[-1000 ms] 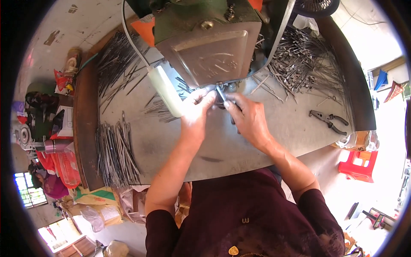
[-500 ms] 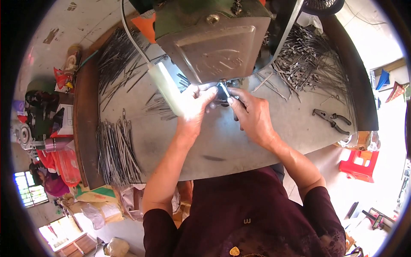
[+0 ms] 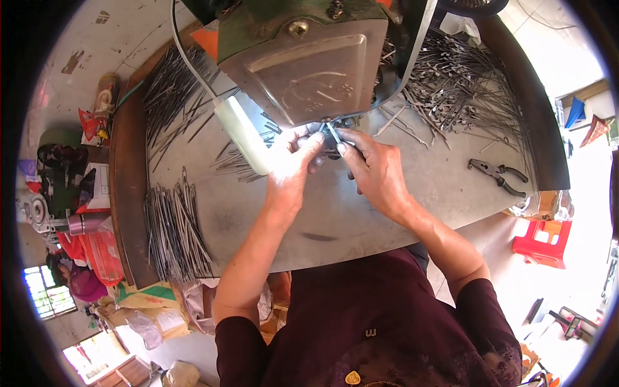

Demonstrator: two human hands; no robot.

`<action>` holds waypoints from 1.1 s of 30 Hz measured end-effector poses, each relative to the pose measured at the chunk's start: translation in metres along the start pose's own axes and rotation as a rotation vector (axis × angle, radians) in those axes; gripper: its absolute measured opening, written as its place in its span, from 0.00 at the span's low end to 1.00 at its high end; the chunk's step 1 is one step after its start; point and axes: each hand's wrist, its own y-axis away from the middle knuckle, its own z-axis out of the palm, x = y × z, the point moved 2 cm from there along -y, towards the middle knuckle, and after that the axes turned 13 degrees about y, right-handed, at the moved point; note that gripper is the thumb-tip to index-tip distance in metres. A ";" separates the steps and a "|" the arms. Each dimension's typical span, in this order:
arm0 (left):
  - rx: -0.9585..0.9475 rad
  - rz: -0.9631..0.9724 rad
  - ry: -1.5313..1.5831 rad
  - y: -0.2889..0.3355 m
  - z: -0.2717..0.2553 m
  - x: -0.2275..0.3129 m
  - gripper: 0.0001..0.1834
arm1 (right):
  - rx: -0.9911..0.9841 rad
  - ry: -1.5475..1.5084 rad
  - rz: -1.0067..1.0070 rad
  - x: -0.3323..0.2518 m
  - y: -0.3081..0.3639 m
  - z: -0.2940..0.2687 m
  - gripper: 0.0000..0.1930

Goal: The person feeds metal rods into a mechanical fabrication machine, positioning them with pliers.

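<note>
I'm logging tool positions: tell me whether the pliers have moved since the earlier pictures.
No: the pliers lie in the same place and direction on the table, judged against its dark right wall.

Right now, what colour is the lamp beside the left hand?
The lamp is pale, close to white; it shows best in the head view.

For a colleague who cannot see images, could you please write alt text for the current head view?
A person's left hand and right hand meet at a slim, pale strip by the lower edge of a green-and-brown machine. A white lamp shines nearby; thin rods and pliers lie on the grey table.
</note>
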 end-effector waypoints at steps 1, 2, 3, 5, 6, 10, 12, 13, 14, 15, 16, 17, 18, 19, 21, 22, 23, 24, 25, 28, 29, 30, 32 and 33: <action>-0.002 -0.006 0.071 0.000 0.001 -0.002 0.13 | 0.012 -0.016 0.015 0.002 0.001 0.003 0.11; -0.005 -0.005 0.071 0.000 0.000 -0.006 0.13 | 0.025 -0.031 0.030 0.004 0.001 0.004 0.11; -0.005 -0.014 0.102 -0.001 -0.002 -0.011 0.13 | 0.028 -0.030 0.029 0.005 0.001 0.003 0.11; -0.001 -0.017 0.131 -0.001 -0.002 -0.010 0.13 | 0.017 -0.011 0.026 0.004 -0.001 0.003 0.11; 0.001 0.222 -0.242 0.000 -0.002 -0.003 0.12 | 0.016 -0.011 0.027 0.003 -0.005 -0.004 0.11; -0.055 0.465 -0.661 0.005 -0.006 0.017 0.13 | -0.292 0.002 -0.006 -0.002 -0.030 -0.027 0.12; -0.065 0.317 -0.803 -0.011 -0.018 0.005 0.14 | -0.331 0.028 0.130 -0.005 -0.026 -0.026 0.11; -0.040 0.262 -0.639 -0.008 -0.013 0.006 0.14 | -0.317 -0.035 0.187 -0.001 -0.023 -0.026 0.12; -0.059 0.368 -0.557 -0.006 -0.009 0.005 0.13 | -0.311 -0.101 0.238 0.001 -0.018 -0.026 0.12; -0.034 0.404 -0.534 0.000 -0.003 0.009 0.13 | -0.334 -0.111 0.209 0.003 -0.017 -0.025 0.12; -0.028 0.296 -0.396 -0.005 -0.005 0.004 0.14 | -0.315 -0.162 0.226 0.006 -0.017 -0.023 0.12; -0.073 0.232 -0.343 -0.007 -0.010 0.004 0.14 | -0.292 -0.211 0.250 0.005 -0.016 -0.022 0.13; -0.120 0.169 -0.289 -0.008 -0.014 0.005 0.14 | -0.306 -0.217 0.230 0.001 -0.015 -0.022 0.13; -0.195 0.034 -0.084 -0.010 -0.013 0.003 0.11 | -0.318 -0.103 0.182 -0.005 -0.013 -0.025 0.12; -0.306 -0.159 0.110 -0.004 -0.012 0.009 0.09 | -0.388 0.057 0.150 -0.017 -0.008 -0.031 0.14; -0.299 -0.147 0.107 0.002 -0.012 0.010 0.09 | -0.392 0.055 0.137 -0.017 -0.002 -0.028 0.14; -0.252 -0.116 0.229 0.008 -0.011 0.010 0.09 | -0.329 -0.263 0.182 -0.015 0.006 -0.024 0.16; -0.207 -0.090 0.355 0.011 -0.010 0.007 0.09 | -0.262 -0.577 0.228 -0.010 0.012 -0.018 0.17; -0.140 -0.139 0.522 0.014 -0.006 0.005 0.09 | -0.261 -0.902 0.215 -0.004 0.016 -0.011 0.16; -0.336 -0.051 0.164 0.024 -0.001 0.003 0.10 | -0.074 -1.307 0.534 0.030 0.035 0.010 0.11; -0.349 -0.057 0.069 0.023 -0.005 0.008 0.13 | -0.037 -1.348 0.571 0.027 0.037 0.006 0.08; -0.296 0.133 -0.180 0.014 -0.015 0.016 0.12 | -0.025 -1.344 0.571 0.024 0.036 -0.001 0.08; -0.133 0.355 -0.459 -0.017 -0.041 0.038 0.11 | 0.007 -0.796 0.489 0.016 0.034 -0.023 0.05; -0.020 0.387 -0.493 -0.035 -0.058 0.047 0.10 | -0.033 -0.570 0.414 0.012 0.035 -0.032 0.06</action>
